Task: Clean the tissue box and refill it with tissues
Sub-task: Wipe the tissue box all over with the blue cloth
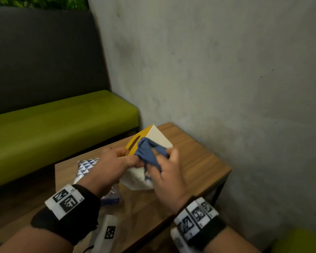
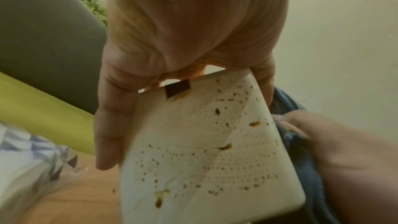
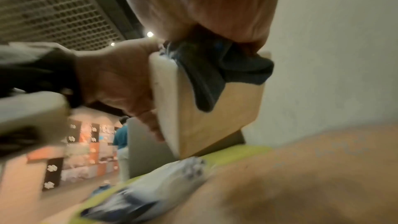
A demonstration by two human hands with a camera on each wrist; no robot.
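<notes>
Both hands are busy, the left hand (image 1: pixel 111 162) gripping the tipped tissue box (image 1: pixel 158 139) and the right hand (image 1: pixel 167 171) pinching a blue cloth (image 1: pixel 147 151), so hard rubbing might make the box slip.

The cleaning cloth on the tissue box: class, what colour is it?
Blue. The cloth shows best in the head view, held by the right hand.

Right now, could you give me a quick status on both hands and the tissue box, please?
Left hand grips tissue box, tilted above the table. Right hand holds blue cloth against it. Brown spots on white face. Tissue pack beside, unused.
</notes>
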